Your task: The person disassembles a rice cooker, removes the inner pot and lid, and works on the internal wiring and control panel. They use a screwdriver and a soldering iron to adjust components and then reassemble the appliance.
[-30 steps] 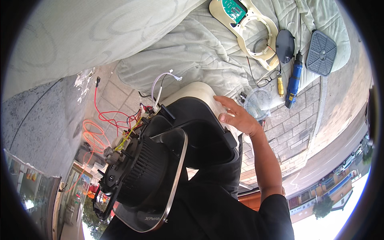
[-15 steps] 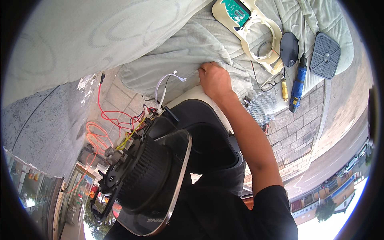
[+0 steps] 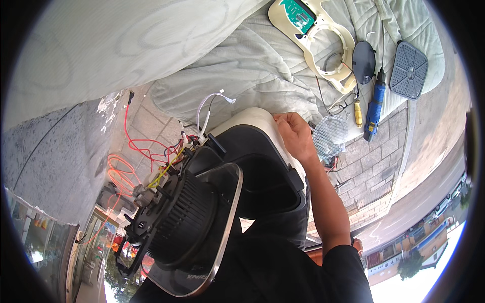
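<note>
My right hand (image 3: 294, 135) rests against the outer right side of a cream appliance housing (image 3: 255, 117), its fingers curled. Whatever the fingers may hold is hidden. A black, hollow inner shell (image 3: 265, 166) lines the housing, which sits over my lap. On the left, a black ribbed fan-like drum assembly (image 3: 184, 222) is tilted up, with a clear panel in a metal-edged frame (image 3: 232, 207) beside it. Red, yellow and white wires (image 3: 169, 151) hang from its top. My left hand does not show.
A grey quilted cloth (image 3: 227, 65) bears a cream front panel (image 3: 333, 60) with a green circuit board (image 3: 298, 15), a dark oval disc (image 3: 364, 62), a blue electric screwdriver (image 3: 375, 108), a yellow-handled screwdriver (image 3: 358, 114), glasses (image 3: 339, 108), a perforated grey plate (image 3: 409, 70) and a mesh piece (image 3: 329, 136).
My right hand has drawn back from the cloth beyond the housing, nearer and to the right, to the housing's side. The drum assembly and the parts on the cloth stay put.
</note>
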Demonstrator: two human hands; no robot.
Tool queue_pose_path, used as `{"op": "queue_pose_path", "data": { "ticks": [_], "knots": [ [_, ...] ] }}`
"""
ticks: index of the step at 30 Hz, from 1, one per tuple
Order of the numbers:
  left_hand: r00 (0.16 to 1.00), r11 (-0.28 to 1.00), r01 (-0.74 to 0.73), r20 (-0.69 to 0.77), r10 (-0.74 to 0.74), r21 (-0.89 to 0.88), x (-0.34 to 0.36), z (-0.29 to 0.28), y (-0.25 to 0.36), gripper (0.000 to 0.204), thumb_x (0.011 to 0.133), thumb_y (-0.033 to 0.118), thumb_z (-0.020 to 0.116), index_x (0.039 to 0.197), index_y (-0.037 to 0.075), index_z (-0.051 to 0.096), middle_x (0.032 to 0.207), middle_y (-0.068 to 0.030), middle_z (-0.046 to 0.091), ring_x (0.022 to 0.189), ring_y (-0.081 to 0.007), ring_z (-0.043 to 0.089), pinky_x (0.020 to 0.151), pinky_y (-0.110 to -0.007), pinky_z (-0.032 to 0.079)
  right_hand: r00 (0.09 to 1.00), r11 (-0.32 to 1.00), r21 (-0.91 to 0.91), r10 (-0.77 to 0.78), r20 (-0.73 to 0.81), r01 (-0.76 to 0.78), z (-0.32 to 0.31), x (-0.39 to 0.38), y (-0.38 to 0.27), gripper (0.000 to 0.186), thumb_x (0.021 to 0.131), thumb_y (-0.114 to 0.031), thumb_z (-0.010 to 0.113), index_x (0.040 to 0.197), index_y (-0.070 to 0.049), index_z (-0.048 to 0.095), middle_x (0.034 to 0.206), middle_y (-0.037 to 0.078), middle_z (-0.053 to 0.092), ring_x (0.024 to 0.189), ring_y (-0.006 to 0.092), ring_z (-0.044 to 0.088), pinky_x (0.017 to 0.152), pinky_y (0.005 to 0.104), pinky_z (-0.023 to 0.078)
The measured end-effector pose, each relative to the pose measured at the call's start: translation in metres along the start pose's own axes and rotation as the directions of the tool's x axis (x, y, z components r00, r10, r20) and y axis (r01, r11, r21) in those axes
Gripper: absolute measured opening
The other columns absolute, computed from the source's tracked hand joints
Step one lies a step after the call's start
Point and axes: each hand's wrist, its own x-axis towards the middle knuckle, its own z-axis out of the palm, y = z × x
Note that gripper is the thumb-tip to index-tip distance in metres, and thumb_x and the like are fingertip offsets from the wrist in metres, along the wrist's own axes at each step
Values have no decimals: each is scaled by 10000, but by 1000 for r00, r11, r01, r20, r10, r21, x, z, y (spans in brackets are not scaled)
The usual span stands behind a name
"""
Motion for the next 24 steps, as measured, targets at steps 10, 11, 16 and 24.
{"op": "queue_pose_path", "data": {
  "ticks": [10,11,16,24],
  "knots": [
    [999,999,-35,32,34,30,-10,9,9,581,1134,413,405,1562,26,468,1581,-166,472,1444,-366,417,1234,-466,302,993,992,58,-109,-43,111,9,-11,10,311,1037,-206,653,1155,82,667,1261,195,726,1078,251,731,946,356,582],
    [999,999,-37,37,36,32,-6,11,9,583,1134,414,405,1564,26,468,1584,-167,472,1448,-367,417,1237,-467,302,993,992,52,-113,-42,115,7,-10,6,313,1037,-209,655,1155,81,672,1248,193,731,1073,247,732,941,356,584],
    [997,997,-51,57,48,52,0,15,11,591,1134,416,403,1573,25,465,1600,-170,471,1464,-371,417,1251,-470,301,992,994,16,-107,-66,109,-3,-2,-18,322,1019,-222,664,1137,76,699,1202,206,764,1111,277,741,982,367,567],
    [991,984,-95,112,78,152,50,10,17,605,1134,420,401,1588,25,459,1625,-174,469,1491,-378,416,1274,-476,300,988,988,60,-135,-78,140,-9,38,-58,359,963,-274,676,1114,47,728,1066,195,779,1022,266,744,948,372,560]
  ]
}}
